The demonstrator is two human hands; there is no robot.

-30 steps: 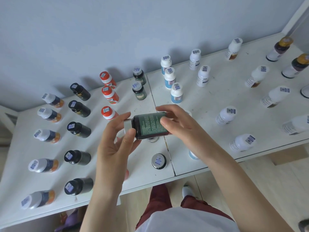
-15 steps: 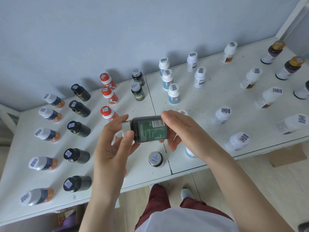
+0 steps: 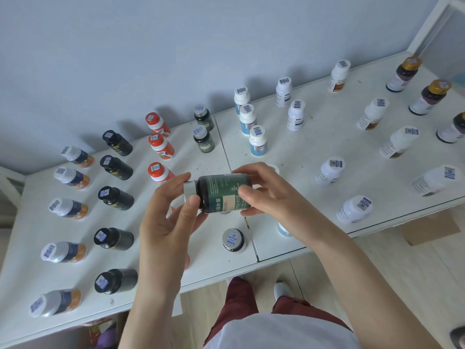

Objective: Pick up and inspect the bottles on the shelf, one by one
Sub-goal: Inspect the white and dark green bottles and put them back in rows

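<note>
Two hands share it: left hand (image 3: 171, 212) pinches the bottle (image 3: 221, 190) at its cap (image 3: 189, 191), right hand (image 3: 266, 195) grips the base; roll it slowly, thumb off the label (image 3: 222, 199).

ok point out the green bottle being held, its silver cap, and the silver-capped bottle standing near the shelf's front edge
green bottle (image 3: 222, 190): head view, on its green label
silver cap (image 3: 189, 190): head view, on the cap's side wall
standing bottle (image 3: 233, 238): head view, on the sticker atop its cap
</note>
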